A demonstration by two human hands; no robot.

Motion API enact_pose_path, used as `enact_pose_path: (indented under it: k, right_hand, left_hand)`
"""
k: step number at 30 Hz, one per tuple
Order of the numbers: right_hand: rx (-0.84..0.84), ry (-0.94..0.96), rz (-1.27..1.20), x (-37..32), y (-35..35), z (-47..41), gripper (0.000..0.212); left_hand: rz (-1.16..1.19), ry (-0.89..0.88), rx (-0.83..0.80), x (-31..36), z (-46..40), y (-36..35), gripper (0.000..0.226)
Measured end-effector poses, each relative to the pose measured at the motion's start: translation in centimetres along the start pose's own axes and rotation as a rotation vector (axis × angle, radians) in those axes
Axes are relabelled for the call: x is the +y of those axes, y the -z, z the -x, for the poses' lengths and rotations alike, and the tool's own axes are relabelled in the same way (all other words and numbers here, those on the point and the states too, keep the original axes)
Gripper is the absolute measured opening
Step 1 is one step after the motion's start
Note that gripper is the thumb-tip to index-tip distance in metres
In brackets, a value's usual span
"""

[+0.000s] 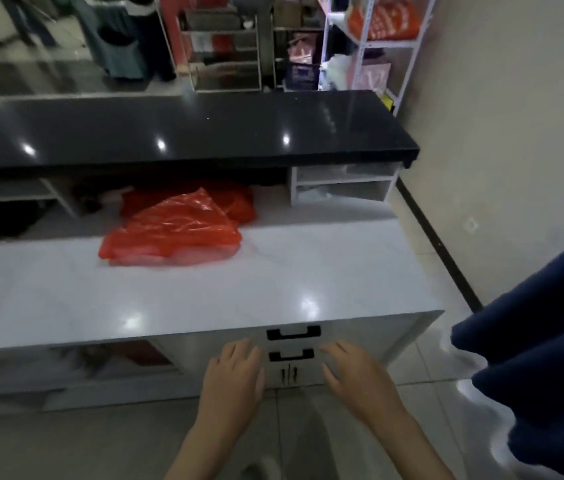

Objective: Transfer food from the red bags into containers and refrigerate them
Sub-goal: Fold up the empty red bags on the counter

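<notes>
Left hand point(235, 370) and right hand point(353, 372) hang open, fingers relaxed, holding nothing.

Your view is dim and soft, with a cool indoor cast. Overhead lamps show as small white glints on the black countertop point(183, 133) toward 12 o'clock and as broader, smeared glare patches on the white tabletop point(204, 292) at centre. The red bags point(176, 230) look slightly motion-blurred, their lower edge smudged. Shelving at 1 o'clock is out of focus. Wide-angle distortion bends the straight edges, most strongly toward 3 and 9 o'clock. At 4 o'clock you see warped, rippled smearing beside the dark blue cloth point(543, 358).
</notes>
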State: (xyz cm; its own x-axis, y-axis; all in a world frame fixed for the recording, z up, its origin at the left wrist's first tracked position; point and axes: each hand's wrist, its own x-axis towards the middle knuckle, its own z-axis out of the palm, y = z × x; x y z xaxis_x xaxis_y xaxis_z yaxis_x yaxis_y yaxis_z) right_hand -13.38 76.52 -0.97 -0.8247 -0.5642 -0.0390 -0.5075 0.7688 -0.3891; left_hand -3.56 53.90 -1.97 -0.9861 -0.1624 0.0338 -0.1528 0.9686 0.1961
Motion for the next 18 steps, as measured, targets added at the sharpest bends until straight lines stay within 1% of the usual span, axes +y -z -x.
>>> enact_pose_path:
  k: [3,6,8,12,16,18]
  right_hand:
    - [-0.044,0.056,-0.034,-3.0,-1.4,-4.1,0.027]
    - [-0.087,0.107,-0.013,-5.0,-2.1,-7.7,0.026]
    - [-0.116,0.136,-0.014,-5.8,-2.7,-10.2,0.027]
    - [-0.139,0.191,-0.006,-6.5,-3.7,-15.8,0.036]
    - [-0.149,0.265,-0.002,-7.1,-3.9,-21.3,0.039]
    - [-0.171,0.282,-0.01,-7.7,-3.6,-24.0,0.042]
  left_hand:
    - [-0.011,0.041,0.019,-4.6,-1.2,0.8,0.028]
    - [-0.021,0.082,0.066,-8.5,-3.4,1.2,0.036]
    - [-0.029,0.122,0.057,-10.8,-5.6,1.3,0.044]
    - [-0.038,0.199,0.029,-14.8,-11.4,1.8,0.059]
    - [0.03,0.209,0.191,-18.8,-18.3,3.4,0.066]
    - [0.041,0.236,0.236,-20.6,-21.8,4.4,0.077]
